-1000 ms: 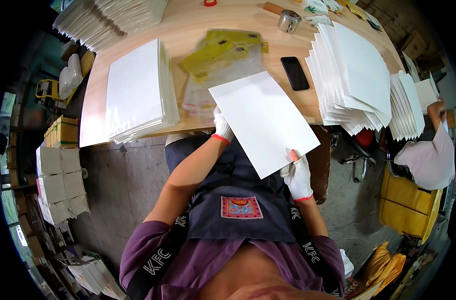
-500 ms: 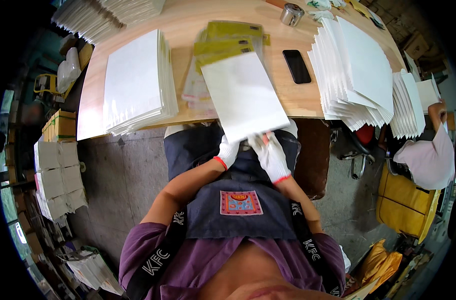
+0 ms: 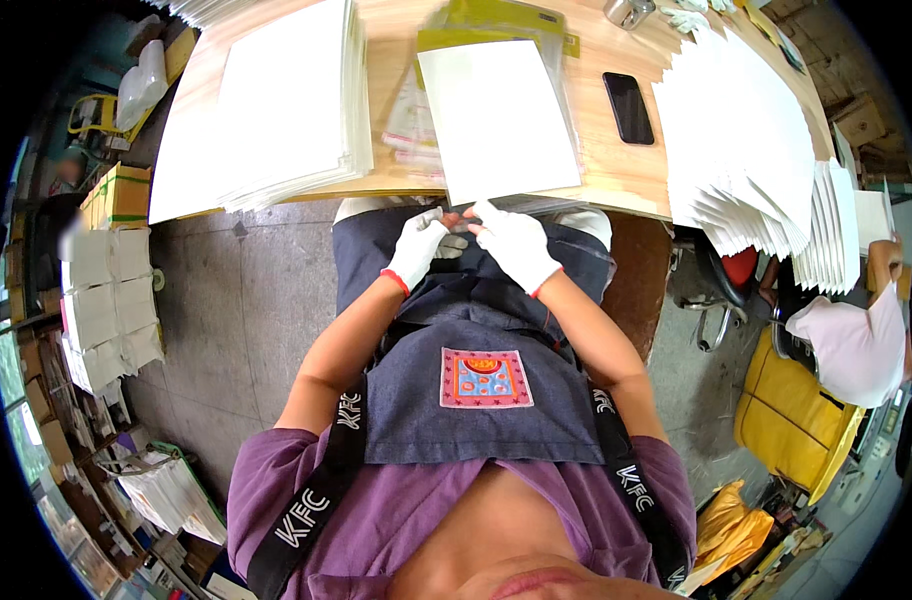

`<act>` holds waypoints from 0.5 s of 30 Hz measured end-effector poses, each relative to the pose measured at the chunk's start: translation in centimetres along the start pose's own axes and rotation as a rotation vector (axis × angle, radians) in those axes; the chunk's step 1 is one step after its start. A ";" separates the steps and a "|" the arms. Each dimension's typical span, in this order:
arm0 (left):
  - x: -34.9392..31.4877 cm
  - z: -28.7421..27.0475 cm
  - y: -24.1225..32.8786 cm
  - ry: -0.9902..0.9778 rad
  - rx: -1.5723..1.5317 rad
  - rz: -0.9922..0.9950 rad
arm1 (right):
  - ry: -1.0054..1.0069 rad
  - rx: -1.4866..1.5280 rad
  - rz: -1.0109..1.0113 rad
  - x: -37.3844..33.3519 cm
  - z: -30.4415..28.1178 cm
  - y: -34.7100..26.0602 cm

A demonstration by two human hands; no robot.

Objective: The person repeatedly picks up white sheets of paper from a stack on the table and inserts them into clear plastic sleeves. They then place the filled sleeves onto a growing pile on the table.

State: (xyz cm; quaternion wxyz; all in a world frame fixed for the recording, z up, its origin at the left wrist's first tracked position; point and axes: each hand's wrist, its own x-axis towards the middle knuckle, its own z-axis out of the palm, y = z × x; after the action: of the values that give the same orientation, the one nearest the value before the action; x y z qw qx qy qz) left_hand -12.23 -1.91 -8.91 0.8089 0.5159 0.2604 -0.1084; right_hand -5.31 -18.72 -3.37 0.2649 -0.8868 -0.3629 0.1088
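Note:
My left hand point(image 3: 426, 247), in a white glove with a red cuff, is over my lap just off the table's front edge. Its fingers are drawn together, with bare fingertips showing. Close against it is my right hand point(image 3: 513, 245), gloved alike, its fingers bent toward the left fingertips. Whatever the fingertips pinch, if anything, is too small to make out. Just beyond them a white sheet point(image 3: 501, 120) lies on the table, its near edge close to my right fingers. Under it are clear plastic sleeves point(image 3: 521, 25) with olive-yellow bands.
On the wooden table point(image 3: 196, 120), a stack of white sheets in clear covers point(image 3: 286, 100) stands left. A black phone point(image 3: 629, 108) and a fanned white stack point(image 3: 741, 140) are right, with a metal cup point(image 3: 628, 12) behind. Another person's pink sleeve point(image 3: 851, 340) shows far right.
My hands have let go of the white sheet, which now lies flat on the sleeves. They have come together at the table's edge. The view has shifted slightly.

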 end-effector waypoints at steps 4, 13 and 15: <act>0.7 -0.7 0.0 -0.076 -0.001 0.054 | -0.001 -0.216 -0.151 2.4 4.1 1.7; -1.2 -1.4 0.5 0.039 0.073 0.130 | 0.574 2.016 0.380 -7.8 -4.4 13.9; -1.9 -1.3 1.1 -0.007 0.221 0.157 | 0.666 1.430 0.525 -16.8 -2.8 22.7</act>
State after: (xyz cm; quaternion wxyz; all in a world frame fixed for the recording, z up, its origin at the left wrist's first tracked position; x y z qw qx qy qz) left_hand -13.71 -0.45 -7.48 0.7542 0.6201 0.2028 -0.0747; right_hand -2.91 -45.12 -13.48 0.8241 -0.5460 0.1098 0.1034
